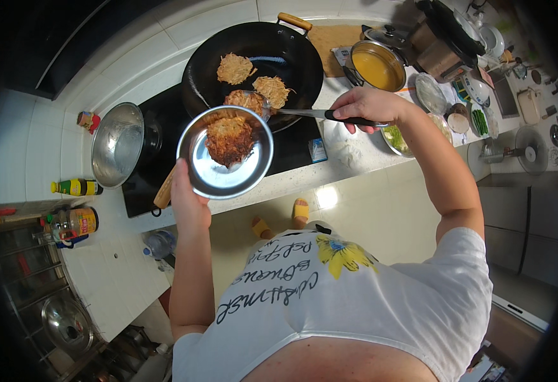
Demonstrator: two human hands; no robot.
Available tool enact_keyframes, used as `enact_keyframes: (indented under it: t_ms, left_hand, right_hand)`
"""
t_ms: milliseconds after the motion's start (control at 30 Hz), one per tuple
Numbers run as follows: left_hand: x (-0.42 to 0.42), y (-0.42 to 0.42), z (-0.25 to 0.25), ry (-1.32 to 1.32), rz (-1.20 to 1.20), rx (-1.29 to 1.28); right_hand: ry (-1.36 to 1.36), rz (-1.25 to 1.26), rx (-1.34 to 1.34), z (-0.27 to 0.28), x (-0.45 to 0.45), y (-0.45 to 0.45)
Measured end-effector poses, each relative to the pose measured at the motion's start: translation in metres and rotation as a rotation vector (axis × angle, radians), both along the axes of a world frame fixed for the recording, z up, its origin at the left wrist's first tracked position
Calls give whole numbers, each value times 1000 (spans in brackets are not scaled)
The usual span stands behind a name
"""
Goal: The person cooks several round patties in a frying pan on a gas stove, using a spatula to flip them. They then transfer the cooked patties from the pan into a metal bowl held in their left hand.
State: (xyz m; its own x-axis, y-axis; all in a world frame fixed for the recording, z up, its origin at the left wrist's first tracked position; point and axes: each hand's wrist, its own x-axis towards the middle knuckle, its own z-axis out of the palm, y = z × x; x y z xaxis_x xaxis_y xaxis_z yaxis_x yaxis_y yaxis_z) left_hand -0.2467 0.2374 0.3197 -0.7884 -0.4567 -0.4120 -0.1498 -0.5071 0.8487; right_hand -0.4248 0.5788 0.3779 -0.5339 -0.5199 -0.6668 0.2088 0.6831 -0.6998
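Observation:
My left hand [190, 200] holds a round stainless steel bowl [197, 179] by its near left rim, over the front of the stove. A browned shredded fritter [230, 141] lies in it. My right hand [367, 110] grips the black handle of a metal spatula [302, 113], whose head is at the wok's near edge by another browned fritter [244, 99], partly hidden behind the bowl's rim. Two paler fritters, one at the back [235, 68] and one to the right [271, 90], rest in the large black wok [302, 57].
Left of the wok stands a tilted metal basin [119, 145], with a yellow-labelled bottle [76, 187] nearer me. A pot of yellow liquid [378, 67], a plastic bag [348, 148] and a dish of chopped greens [396, 138] are on the right counter. The wok's wooden handle [294, 21] points backward.

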Motion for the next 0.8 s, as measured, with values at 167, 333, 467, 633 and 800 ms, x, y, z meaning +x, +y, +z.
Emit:
enact_keyframes:
  t_ms: [167, 333, 467, 633, 800]
  left_hand:
    - [33, -4, 1, 18, 5, -13]
    - [57, -10, -17, 63, -33, 123]
    - [77, -12, -33, 42, -11, 172]
    - [89, -8, -36, 60, -20, 193]
    - [97, -7, -37, 46, -6, 197]
  right_hand:
    - [-6, -41, -20, -12, 1, -1]
    - [130, 22, 4, -8, 4, -15]
    - [344, 74, 141, -2, 9, -35]
    - [885, 237, 173, -22, 16, -46]
    - [1092, 183, 310, -33, 31, -60]
